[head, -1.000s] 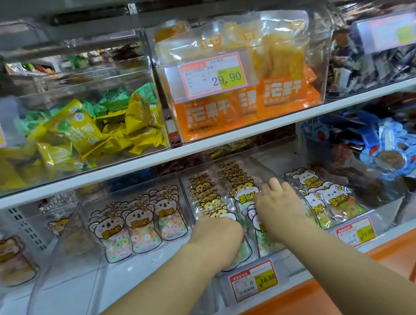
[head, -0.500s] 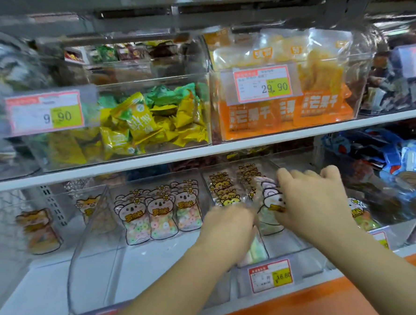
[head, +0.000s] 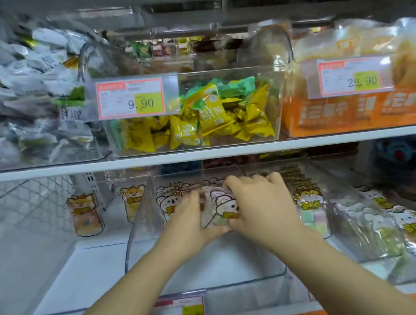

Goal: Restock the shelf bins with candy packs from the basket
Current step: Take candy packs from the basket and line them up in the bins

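Observation:
Both my hands are inside a clear plastic bin point(head: 133, 240) on the lower shelf. My right hand point(head: 260, 204) holds a koala-print candy pack point(head: 225, 209) from above, fingers curled over its top. The fingers of my left hand point(head: 188, 219) lie flat along the pack's left side, with the thumb under its bottom edge. More koala packs point(head: 167, 203) stand in a row behind it in the same bin. The basket is out of view.
The bin to the right holds bear packs point(head: 309, 202) and white animal packs point(head: 407, 225). Orange fox packs point(head: 84, 213) stand at left. The upper shelf point(head: 202, 154) carries bins of yellow-green candy point(head: 204, 118) and orange bags point(head: 351, 107). A price tag point(head: 180, 309) fronts my bin.
Both hands moved left from the middle bin into the koala bin, carrying one pack with them. The view swung left as well.

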A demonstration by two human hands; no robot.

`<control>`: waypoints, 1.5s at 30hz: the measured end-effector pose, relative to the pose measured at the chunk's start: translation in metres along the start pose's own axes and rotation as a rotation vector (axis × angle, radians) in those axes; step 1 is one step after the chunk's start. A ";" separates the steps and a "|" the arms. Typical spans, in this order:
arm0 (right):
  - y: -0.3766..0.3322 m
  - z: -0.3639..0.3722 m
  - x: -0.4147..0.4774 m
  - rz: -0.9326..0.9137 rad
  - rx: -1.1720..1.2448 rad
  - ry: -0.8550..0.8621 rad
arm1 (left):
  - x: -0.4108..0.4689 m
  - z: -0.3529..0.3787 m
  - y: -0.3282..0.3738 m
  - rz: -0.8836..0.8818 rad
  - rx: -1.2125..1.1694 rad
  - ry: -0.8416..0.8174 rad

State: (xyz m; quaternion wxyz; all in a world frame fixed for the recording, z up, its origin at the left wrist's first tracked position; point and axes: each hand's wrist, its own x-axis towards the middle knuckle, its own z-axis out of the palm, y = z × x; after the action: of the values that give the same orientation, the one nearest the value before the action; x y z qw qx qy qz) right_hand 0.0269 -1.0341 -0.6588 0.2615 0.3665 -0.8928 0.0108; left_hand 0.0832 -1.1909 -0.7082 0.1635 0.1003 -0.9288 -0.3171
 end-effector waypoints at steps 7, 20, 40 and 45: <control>-0.008 0.063 0.028 0.038 -0.097 -0.222 | 0.038 0.043 -0.025 -0.174 -0.179 -0.328; -0.018 0.088 0.043 -0.036 0.157 -0.318 | 0.034 0.043 -0.054 -0.374 -0.320 -0.308; -0.010 0.111 0.048 0.258 0.294 -0.383 | 0.028 0.035 -0.084 -0.697 -0.036 0.186; -0.013 0.112 0.048 0.247 0.423 -0.431 | 0.023 0.036 -0.069 -0.458 0.355 0.202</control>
State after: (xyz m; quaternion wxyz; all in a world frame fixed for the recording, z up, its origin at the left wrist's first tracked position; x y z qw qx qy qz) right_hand -0.0447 -1.0991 -0.7351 -0.0187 0.2957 -0.9433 0.1498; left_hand 0.0542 -1.2315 -0.7723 0.1589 0.3651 -0.9019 -0.1671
